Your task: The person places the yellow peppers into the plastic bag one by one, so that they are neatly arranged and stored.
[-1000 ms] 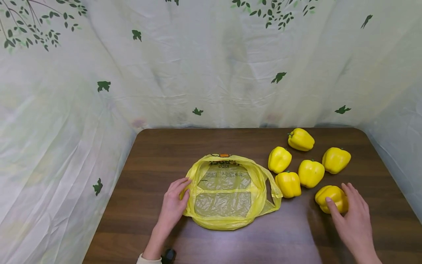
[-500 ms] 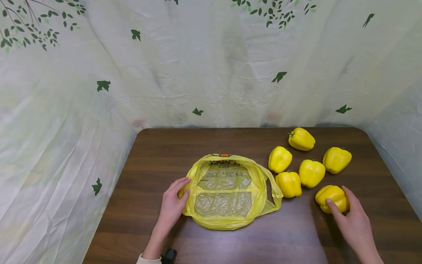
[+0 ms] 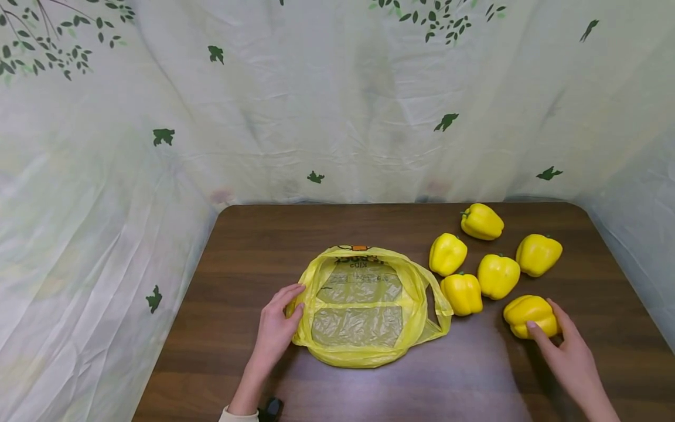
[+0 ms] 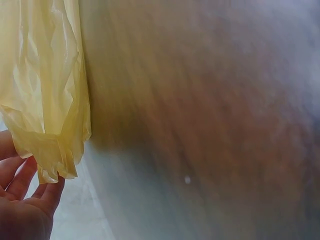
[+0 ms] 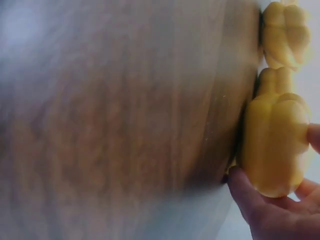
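A yellow plastic bag lies spread on the table with its mouth wide toward me. My left hand pinches its left edge; the left wrist view shows fingers and thumb around a gathered corner of the bag. On the right, my right hand grips the nearest yellow bell pepper, thumb at its near side and fingers at its far right. The right wrist view has this pepper between the fingers, close against the tabletop.
Several more yellow bell peppers lie at the back right, one right at the bag's right handle. The dark wooden table ends at a pale curtain behind and at the sides.
The right hand has shifted slightly and its thumb has slid lower on the bell pepper. The left hand and the bag have stayed put.
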Demonstrator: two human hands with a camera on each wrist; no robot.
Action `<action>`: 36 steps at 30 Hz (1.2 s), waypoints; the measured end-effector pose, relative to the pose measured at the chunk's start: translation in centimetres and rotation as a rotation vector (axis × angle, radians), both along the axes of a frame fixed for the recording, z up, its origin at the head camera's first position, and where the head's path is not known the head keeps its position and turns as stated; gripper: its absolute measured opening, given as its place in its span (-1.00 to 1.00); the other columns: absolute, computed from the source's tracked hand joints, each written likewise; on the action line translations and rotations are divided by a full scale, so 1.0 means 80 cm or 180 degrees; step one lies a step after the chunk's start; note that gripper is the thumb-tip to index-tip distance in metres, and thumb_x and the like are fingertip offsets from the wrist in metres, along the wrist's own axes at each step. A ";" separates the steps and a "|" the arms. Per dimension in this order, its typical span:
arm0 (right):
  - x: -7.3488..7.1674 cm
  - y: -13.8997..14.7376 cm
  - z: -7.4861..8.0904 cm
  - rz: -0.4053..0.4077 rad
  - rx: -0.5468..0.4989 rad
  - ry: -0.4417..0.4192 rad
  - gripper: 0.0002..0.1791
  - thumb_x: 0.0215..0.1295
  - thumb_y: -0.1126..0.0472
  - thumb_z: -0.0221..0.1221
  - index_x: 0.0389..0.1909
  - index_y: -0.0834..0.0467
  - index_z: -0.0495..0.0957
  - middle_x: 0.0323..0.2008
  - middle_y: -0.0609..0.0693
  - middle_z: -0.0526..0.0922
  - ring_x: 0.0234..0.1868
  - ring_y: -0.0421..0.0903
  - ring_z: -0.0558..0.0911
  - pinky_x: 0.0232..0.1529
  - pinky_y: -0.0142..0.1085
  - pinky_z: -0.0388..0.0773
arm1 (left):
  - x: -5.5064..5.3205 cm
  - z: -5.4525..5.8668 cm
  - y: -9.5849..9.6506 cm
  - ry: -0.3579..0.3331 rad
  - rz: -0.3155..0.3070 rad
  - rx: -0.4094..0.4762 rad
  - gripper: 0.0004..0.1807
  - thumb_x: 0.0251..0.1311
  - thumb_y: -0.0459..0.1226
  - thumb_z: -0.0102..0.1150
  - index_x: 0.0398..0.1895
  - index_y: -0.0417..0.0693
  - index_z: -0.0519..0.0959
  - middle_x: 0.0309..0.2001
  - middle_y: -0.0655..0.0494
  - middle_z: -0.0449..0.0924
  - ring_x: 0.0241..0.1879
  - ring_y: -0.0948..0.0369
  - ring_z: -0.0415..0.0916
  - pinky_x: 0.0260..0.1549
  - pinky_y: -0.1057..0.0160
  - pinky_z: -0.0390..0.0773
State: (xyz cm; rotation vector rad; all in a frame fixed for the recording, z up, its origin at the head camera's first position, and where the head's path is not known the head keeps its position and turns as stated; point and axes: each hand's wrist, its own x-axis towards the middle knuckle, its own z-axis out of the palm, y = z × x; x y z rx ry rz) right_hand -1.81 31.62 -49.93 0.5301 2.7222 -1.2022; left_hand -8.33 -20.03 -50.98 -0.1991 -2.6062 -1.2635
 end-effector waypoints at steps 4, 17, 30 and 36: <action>0.001 0.002 -0.003 0.0016 -0.0089 0.0061 -0.07 0.48 -0.18 -0.05 0.51 0.37 -0.19 0.40 0.55 -0.03 0.29 0.54 0.10 0.09 0.46 0.16 | 0.000 0.001 0.000 -0.0032 0.0017 0.0020 -0.61 0.10 -0.51 0.32 0.04 -0.15 0.66 0.09 0.04 0.60 0.14 0.05 0.50 0.15 0.00 0.46; 0.003 0.000 -0.005 -0.0683 -0.0424 0.0004 -0.07 0.35 -0.18 0.15 0.51 0.28 0.03 0.45 0.39 0.07 0.36 0.40 0.16 0.23 0.31 0.20 | 0.002 -0.003 0.001 0.0004 -0.0003 -0.0009 -0.60 0.10 -0.49 0.32 0.06 -0.15 0.65 0.10 0.05 0.59 0.16 0.06 0.49 0.16 0.02 0.44; 0.008 -0.001 -0.014 -0.1215 -0.0852 -0.0045 -0.08 0.19 -0.19 0.30 0.49 0.08 0.21 0.43 0.13 0.17 0.23 0.00 0.28 -0.35 -0.69 0.35 | 0.000 -0.004 0.001 0.0008 -0.0004 -0.0007 -0.58 0.08 -0.49 0.35 0.06 -0.17 0.65 0.10 0.04 0.58 0.16 0.06 0.49 0.17 0.03 0.44; 0.011 -0.005 -0.012 -0.1284 -0.1064 0.0198 -0.17 0.19 -0.08 0.34 0.45 0.04 0.29 0.33 0.02 0.27 0.12 -0.21 0.34 -0.29 -0.72 0.42 | 0.001 -0.002 0.000 0.0008 -0.0019 0.0005 -0.58 0.08 -0.49 0.34 0.06 -0.17 0.64 0.11 0.03 0.58 0.16 0.03 0.48 0.17 -0.01 0.44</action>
